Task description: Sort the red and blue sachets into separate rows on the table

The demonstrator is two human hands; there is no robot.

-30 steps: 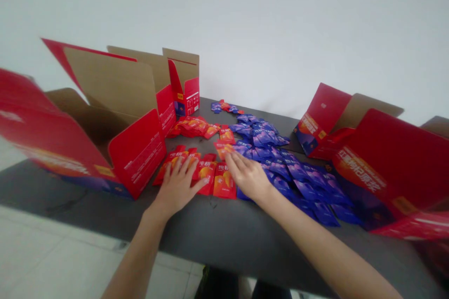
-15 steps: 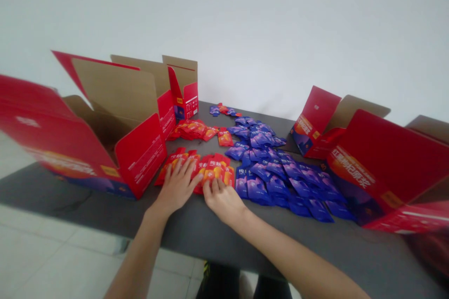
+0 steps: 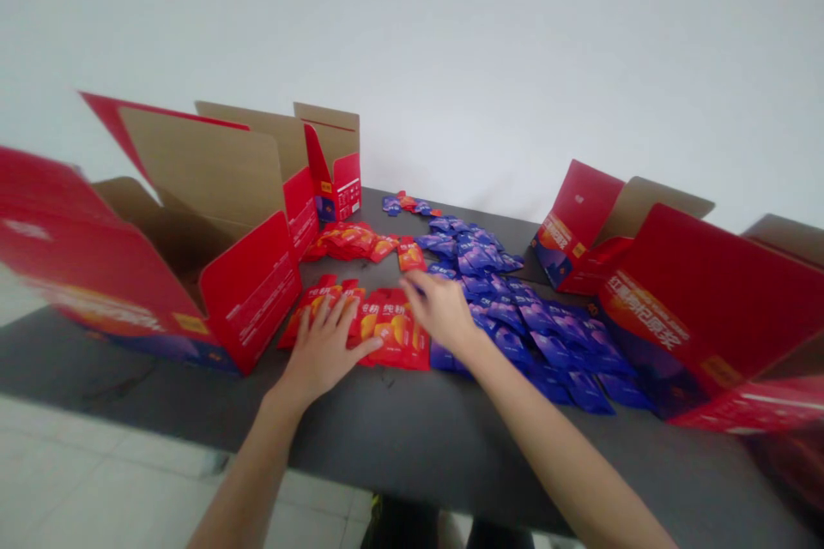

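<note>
Red sachets (image 3: 394, 333): are lying overlapped in the front row; a dragging palm could be fanning them out of line.
Left hand (image 3: 322, 349): is resting across them, fingers spread flat, clenching nothing.
Right hand (image 3: 444, 313): is hanging near the row's right end, fingers bent; I cannot tell whether they are gripping anything.
Purple sachets (image 3: 557, 347): are bordering the row; a sweeping right wrist could be mixing colours.
Left carton (image 3: 251, 287): its end panel is crowding the left fingers.
Grey tabletop (image 3: 418, 425): is leaving a bare strip along the front edge.
</note>
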